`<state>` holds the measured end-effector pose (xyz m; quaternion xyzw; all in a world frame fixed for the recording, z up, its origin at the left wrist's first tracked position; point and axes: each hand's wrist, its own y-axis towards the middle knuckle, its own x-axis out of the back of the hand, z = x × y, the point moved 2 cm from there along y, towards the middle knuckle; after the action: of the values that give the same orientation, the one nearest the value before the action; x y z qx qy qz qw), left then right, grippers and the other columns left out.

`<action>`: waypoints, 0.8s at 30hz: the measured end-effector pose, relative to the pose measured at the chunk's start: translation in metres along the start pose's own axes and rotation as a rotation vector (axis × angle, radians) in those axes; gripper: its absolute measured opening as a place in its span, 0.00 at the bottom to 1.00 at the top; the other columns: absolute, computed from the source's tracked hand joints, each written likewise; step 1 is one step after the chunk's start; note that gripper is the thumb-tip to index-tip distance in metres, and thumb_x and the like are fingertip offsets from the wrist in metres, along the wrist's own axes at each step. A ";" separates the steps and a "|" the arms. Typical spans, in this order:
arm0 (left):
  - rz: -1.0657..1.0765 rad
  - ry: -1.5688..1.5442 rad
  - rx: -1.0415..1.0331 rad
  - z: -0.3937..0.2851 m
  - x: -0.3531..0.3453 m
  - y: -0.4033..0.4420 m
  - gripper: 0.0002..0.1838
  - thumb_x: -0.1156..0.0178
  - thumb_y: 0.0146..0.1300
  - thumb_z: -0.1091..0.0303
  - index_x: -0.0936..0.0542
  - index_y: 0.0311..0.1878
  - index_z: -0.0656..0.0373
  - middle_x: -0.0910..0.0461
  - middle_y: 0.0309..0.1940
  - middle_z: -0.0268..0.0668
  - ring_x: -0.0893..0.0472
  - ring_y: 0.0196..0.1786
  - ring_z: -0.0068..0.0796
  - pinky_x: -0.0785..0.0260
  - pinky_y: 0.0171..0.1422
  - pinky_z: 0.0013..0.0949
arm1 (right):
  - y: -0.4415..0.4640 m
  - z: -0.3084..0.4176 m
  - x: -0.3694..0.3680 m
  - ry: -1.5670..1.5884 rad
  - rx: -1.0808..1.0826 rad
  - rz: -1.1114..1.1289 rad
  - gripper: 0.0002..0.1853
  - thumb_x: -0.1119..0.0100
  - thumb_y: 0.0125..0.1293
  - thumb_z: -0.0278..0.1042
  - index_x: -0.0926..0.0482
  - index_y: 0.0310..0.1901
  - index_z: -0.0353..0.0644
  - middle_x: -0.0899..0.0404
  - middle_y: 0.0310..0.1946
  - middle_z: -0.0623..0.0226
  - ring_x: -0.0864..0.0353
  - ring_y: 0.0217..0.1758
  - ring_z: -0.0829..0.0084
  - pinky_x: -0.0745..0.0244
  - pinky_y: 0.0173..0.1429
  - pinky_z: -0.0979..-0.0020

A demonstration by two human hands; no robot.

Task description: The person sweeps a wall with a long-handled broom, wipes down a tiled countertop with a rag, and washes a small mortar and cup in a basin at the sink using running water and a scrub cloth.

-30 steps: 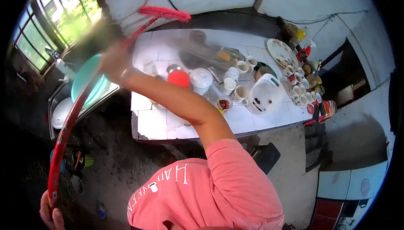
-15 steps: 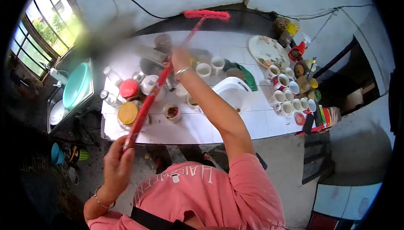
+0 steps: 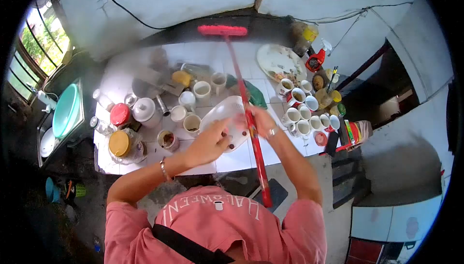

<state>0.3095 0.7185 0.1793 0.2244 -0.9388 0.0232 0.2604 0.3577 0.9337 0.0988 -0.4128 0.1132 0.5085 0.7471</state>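
Observation:
My right hand is closed around the handle of a red long-handled mop with a narrow T-shaped head. The head is up by the back wall; the handle's lower end points toward my body. My left hand is off the handle, its fingers apart with nothing visible in them. It hovers over the near left part of a white plastic basket, which holds a few small dark bits. Left of that hand are a jar with reddish contents and a white mug.
Jars with a red lid and a yellow lid stand on the left of the white tiled table. Several mugs and an oval floral tray are on the right. A green basin leans at the sink.
My left hand has let go of the mop handle and moved right, over the basket. My right hand has shifted right and nearer, and the handle's lower end has swung right.

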 end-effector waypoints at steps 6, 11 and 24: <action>0.041 0.028 0.015 0.038 -0.027 0.047 0.26 0.45 0.60 0.69 0.37 0.62 0.62 0.29 0.45 0.47 0.26 0.37 0.33 0.32 0.44 0.32 | -0.081 -0.015 0.030 -0.586 0.097 -0.308 0.15 0.46 0.59 0.28 0.33 0.49 0.42 0.34 0.19 0.72 0.37 0.12 0.83 0.42 0.12 0.78; 0.058 -0.064 -0.002 0.027 -0.040 0.052 0.23 0.45 0.60 0.69 0.34 0.60 0.60 0.29 0.44 0.46 0.26 0.35 0.33 0.32 0.41 0.33 | -0.088 0.021 0.048 -0.632 0.188 -0.371 0.16 0.45 0.61 0.30 0.31 0.51 0.42 0.34 0.16 0.74 0.37 0.11 0.83 0.43 0.12 0.79; -0.415 -0.222 0.592 0.049 -0.060 -0.003 0.12 0.44 0.61 0.74 0.25 0.47 0.63 0.24 0.37 0.42 0.22 0.32 0.31 0.28 0.35 0.31 | 0.045 0.234 0.171 -0.907 0.344 -0.351 0.21 0.46 0.61 0.32 0.36 0.57 0.44 0.34 0.17 0.70 0.37 0.10 0.79 0.40 0.10 0.75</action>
<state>0.3331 0.7325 0.1067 0.4763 -0.8486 0.2158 0.0801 0.3387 1.2251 0.1235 -0.0344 -0.2113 0.4773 0.8523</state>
